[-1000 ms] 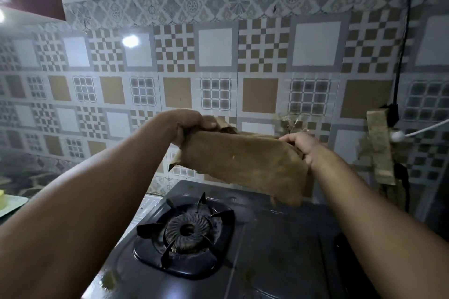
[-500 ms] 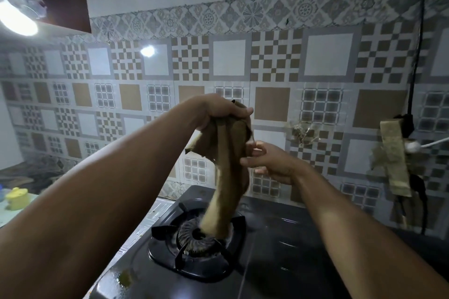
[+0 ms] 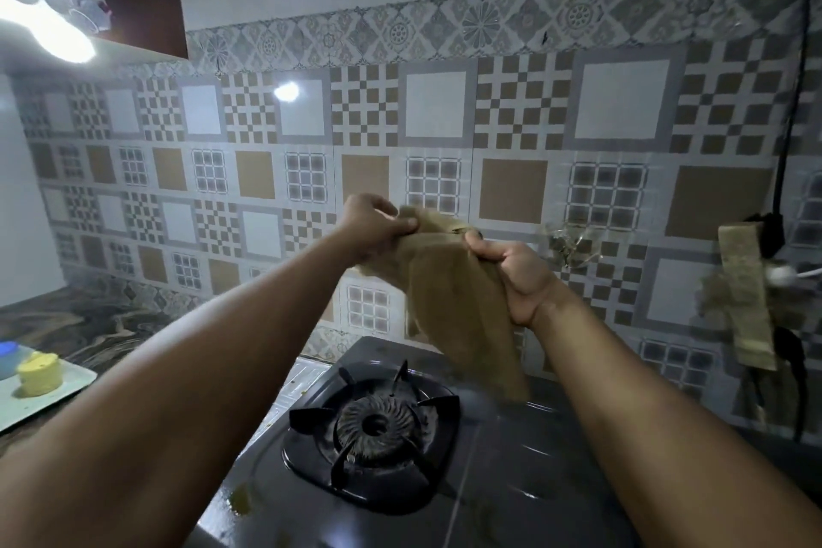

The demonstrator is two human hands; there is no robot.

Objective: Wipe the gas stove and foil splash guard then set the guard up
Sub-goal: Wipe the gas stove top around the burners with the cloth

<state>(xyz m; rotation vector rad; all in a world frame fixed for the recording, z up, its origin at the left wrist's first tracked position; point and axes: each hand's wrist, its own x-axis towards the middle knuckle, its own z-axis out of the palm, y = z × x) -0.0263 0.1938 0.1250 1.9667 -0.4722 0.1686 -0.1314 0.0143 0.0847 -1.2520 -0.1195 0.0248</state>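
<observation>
One brown cloth (image 3: 458, 298) — I pinch its top edge with both hands: left hand (image 3: 378, 227) closed on the left corner, right hand (image 3: 516, 276) closed on the right. It hangs above one black gas stove (image 3: 511, 472), behind the one visible burner (image 3: 376, 427) — lower tip blurred.

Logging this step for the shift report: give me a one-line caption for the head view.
Both hands, left and right, hold a brown cloth above the black gas stove.
</observation>
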